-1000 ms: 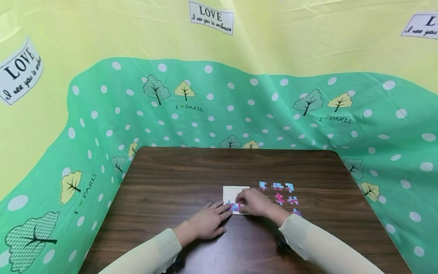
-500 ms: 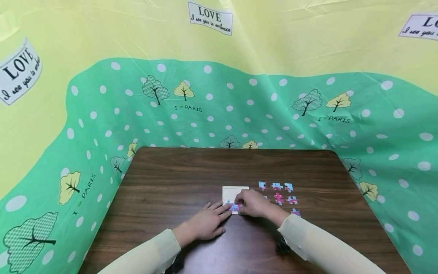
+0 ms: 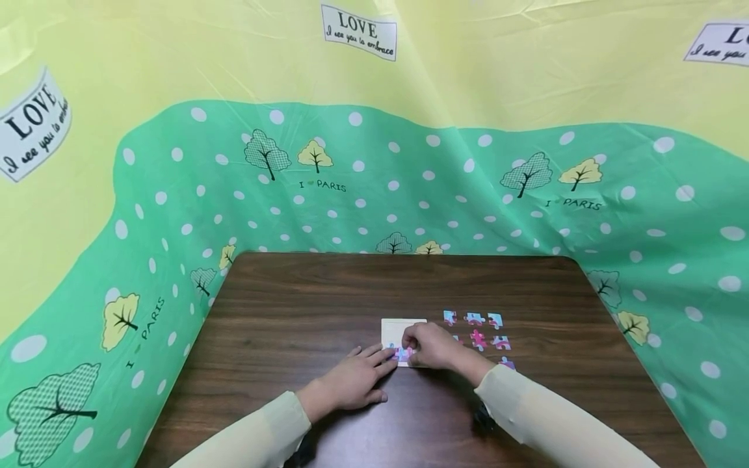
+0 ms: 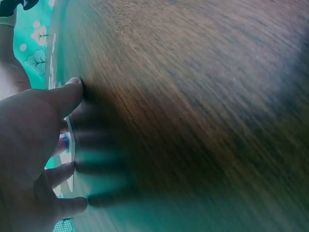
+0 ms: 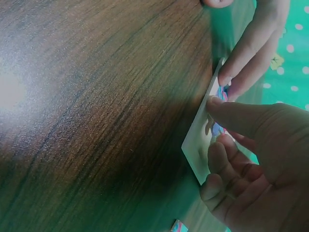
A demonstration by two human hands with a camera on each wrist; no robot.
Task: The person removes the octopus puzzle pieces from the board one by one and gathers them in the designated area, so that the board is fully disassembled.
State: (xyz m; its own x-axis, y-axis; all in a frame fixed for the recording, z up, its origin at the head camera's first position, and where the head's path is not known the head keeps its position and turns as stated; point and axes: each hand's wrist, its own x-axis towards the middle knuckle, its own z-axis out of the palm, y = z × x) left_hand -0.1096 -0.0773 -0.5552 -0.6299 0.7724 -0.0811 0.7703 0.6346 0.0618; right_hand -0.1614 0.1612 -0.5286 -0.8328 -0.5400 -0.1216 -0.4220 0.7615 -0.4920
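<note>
A small white puzzle board (image 3: 393, 330) lies on the table with a few pink, blue and purple jigsaw pieces (image 3: 401, 354) along its near side. My left hand (image 3: 351, 379) lies spread, fingers straight, its fingertips on the board's left near corner and touching the pieces. Over the board's right part, my right hand (image 3: 434, 346) pinches a jigsaw piece (image 5: 217, 128) between thumb and curled fingers, low against the board. Much of that piece is hidden by the fingers. The left wrist view shows the left fingers (image 4: 62, 175) at the board's edge.
Several loose jigsaw pieces (image 3: 477, 338) lie in rows to the right of the board, one partly behind the right forearm. The dark wooden table (image 3: 304, 292) is bordered by a green and yellow patterned cloth (image 3: 374, 175).
Both hands stay in nearly the same place. The right fingers shift only slightly over the board, and the loose pieces lie as before.
</note>
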